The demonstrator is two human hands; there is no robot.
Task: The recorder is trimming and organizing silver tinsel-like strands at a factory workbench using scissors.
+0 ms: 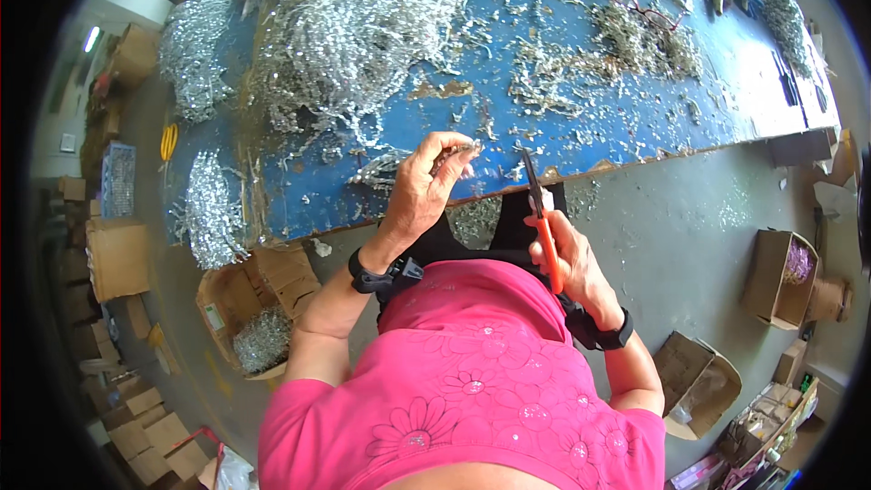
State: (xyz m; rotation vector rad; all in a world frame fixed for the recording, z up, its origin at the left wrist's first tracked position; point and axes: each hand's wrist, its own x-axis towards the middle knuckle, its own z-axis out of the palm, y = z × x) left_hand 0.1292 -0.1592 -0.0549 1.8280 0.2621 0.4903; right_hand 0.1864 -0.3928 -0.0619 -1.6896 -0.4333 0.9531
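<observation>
- Left hand (422, 191): raised over the near edge of the blue worktable (581, 118); fingers curled, fingertips (454, 156) pinched shut on a small silvery metal piece (463, 151), which juts just past the fingertips toward the right.
- Right hand (572, 259): closed in a fist round the orange handles of a pair of cutting pliers (543, 218); the dark nose rises above the fingers and points up and slightly left, toward the held piece. Whether the nose is open or closed cannot be told at this size.
- Gap: plier tip and metal piece are near but apart; nothing sits between the cutting edges that can be seen.
- Stock: large heap of silvery metal pieces (354, 27) beyond the left fingertips; a smaller heap (209, 209) to the left of that hand; loose trimmings (635, 45) scattered beyond the plier tip.
- Below the left wrist: open cardboard box (259, 308) on the floor, holding more silvery pieces.
- Handling note (judgement): the cut would go best with the piece kept well out past the fingertips, so the cutting edges close clear of the skin; the left pinch firm and steady, the pliers brought square to the part to be trimmed.
- Risk (judgement): the piece is small and thin and may twist or spring away as it is cut; a grip close to the cut, short of the blades, should limit that.
</observation>
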